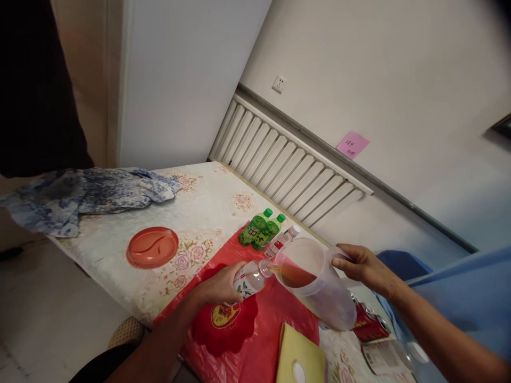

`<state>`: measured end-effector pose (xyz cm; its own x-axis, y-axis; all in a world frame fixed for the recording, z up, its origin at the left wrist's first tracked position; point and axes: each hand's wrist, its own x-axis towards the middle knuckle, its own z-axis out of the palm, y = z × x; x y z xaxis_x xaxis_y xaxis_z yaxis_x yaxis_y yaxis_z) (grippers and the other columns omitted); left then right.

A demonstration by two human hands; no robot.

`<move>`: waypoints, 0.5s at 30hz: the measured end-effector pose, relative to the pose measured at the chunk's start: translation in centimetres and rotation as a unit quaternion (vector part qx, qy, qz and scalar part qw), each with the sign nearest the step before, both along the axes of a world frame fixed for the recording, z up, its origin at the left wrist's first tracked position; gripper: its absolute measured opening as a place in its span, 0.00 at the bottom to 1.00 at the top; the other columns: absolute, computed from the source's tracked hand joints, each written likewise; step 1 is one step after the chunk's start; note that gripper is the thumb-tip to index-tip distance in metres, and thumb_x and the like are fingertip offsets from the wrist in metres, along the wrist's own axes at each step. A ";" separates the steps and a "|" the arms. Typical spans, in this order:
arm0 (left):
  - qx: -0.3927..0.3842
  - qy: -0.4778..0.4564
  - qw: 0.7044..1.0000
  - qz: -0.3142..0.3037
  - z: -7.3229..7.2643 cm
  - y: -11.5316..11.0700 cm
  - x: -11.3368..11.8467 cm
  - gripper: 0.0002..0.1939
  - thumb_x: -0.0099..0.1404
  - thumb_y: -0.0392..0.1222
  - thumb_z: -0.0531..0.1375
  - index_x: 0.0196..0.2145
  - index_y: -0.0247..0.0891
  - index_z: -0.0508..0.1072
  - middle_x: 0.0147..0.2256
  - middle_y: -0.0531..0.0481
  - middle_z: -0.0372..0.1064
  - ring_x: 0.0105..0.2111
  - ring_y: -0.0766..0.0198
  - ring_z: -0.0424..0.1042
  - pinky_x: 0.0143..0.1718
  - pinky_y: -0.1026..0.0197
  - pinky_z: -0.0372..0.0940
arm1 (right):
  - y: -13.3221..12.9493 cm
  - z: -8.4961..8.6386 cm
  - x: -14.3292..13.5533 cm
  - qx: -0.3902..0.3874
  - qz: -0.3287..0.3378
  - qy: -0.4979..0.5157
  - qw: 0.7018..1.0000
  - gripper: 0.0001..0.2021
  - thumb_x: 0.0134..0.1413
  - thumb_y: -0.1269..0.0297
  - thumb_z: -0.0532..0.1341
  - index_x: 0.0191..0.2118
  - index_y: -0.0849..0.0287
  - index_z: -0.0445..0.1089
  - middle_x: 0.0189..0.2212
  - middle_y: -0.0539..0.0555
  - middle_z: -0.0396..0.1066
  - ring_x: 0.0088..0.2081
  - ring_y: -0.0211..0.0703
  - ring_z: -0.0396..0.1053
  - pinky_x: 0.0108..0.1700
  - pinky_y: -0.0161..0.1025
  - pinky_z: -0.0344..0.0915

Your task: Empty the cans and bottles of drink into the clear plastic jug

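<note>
My left hand (225,282) is wrapped round a clear plastic bottle (249,279) with a printed label. The bottle lies nearly level, its uncapped mouth at the rim of a translucent plastic pitcher (331,303). Amber-brown liquid (297,275) sits inside the tilted pitcher, and some shows at the bottle's mouth. My right hand (365,268) grips the pitcher's handle, fingers closed round it. Below my left hand is a red scalloped piece (223,330) with a yellow emblem, on a red plastic sheet (267,324).
Two green bottles (255,229) and a white-capped bottle (281,242) stand behind the pitcher. Red cans (369,322) and a clear jar (385,356) are at right, a yellow box (301,354) in front. An orange divided plate (152,247) and blue-white cloth (107,189) lie left.
</note>
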<state>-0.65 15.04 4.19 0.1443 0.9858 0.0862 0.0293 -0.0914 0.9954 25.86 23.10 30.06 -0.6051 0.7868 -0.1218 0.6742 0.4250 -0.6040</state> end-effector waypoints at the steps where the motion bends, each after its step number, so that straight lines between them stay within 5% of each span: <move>1: 0.004 -0.001 1.000 -0.001 0.0 0.0 0.0 0.39 0.44 0.31 0.64 0.56 0.41 0.64 0.51 0.45 0.71 0.47 0.50 0.73 0.39 0.59 0.70 | 0.1 -0.5 0.3 -0.006 -0.006 0.009 1.000 0.25 0.44 0.38 0.65 0.22 0.58 0.63 0.16 0.42 0.49 0.20 0.31 0.46 0.22 0.33 0.45; 10: 0.016 -0.013 1.000 0.003 -0.1 0.4 -0.2 0.44 0.42 0.29 0.64 0.59 0.42 0.61 0.52 0.48 0.71 0.49 0.54 0.71 0.45 0.61 0.67 | 1.5 -5.1 3.8 -0.033 -0.096 0.160 0.982 0.23 0.43 0.42 0.67 0.22 0.58 0.64 0.16 0.44 0.57 0.19 0.33 0.51 0.24 0.34 0.48; 15: -0.002 -0.040 0.999 -0.002 0.2 0.5 0.0 0.44 0.42 0.29 0.62 0.59 0.41 0.61 0.52 0.47 0.71 0.48 0.53 0.71 0.44 0.61 0.67 | 2.2 -6.6 5.1 -0.032 -0.147 0.243 0.958 0.19 0.42 0.44 0.68 0.24 0.55 0.67 0.19 0.47 0.63 0.23 0.40 0.59 0.30 0.39 0.59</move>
<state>-0.63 15.51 4.34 0.1409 0.9856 0.0933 -0.0517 -0.0868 0.9949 30.96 25.34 23.44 -0.3552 0.9326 0.0641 0.3918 0.2107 -0.8956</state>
